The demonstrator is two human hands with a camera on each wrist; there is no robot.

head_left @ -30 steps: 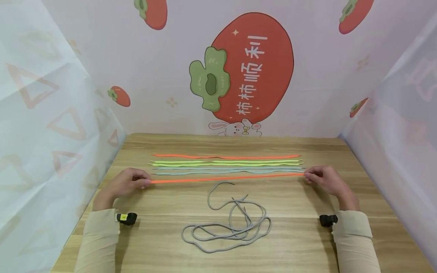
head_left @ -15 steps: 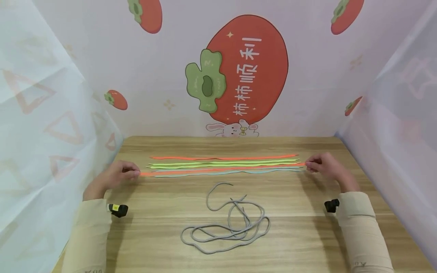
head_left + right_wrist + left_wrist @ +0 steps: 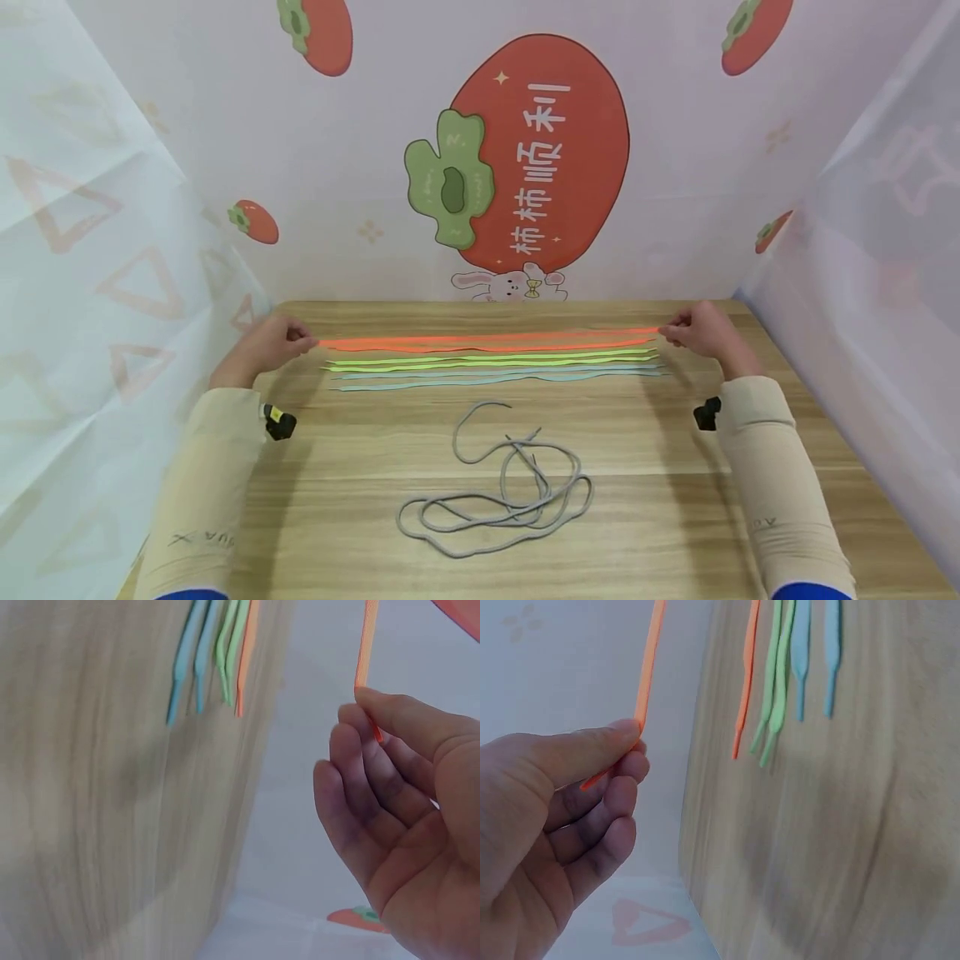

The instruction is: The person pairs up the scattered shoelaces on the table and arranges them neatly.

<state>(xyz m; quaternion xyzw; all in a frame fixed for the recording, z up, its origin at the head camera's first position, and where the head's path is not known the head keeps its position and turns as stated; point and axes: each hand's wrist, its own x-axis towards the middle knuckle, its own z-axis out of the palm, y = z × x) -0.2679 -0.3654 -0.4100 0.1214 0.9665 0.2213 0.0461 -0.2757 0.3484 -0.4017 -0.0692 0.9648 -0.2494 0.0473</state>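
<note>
The fingers of the left hand (image 3: 272,343) and right hand (image 3: 702,332) pinch opposite ends of an orange lace (image 3: 647,671), held straight above the surface (image 3: 337,517). Green laces (image 3: 777,718) lie flat on it.

Enclosed tabletop workspace, wood-grain table (image 3: 645,467), fruit-print backdrop (image 3: 570,175), pale patterned side sheets (image 3: 105,275)

A table with a light-brown, wood-grain top (image 3: 337,517) is carrying flat laces and a tangle. Toward its far edge, one flat orange lace (image 3: 450,350) is stretching from left to right; just nearer, two flat yellow-green laces (image 3: 487,357) are running close together, and beside them two flat pale-blue laces (image 3: 420,385) are lying roughly parallel. Nearer still, thin grey cord (image 3: 459,556), possibly more than one length, is sprawling in loose, overlapping loops.
</note>
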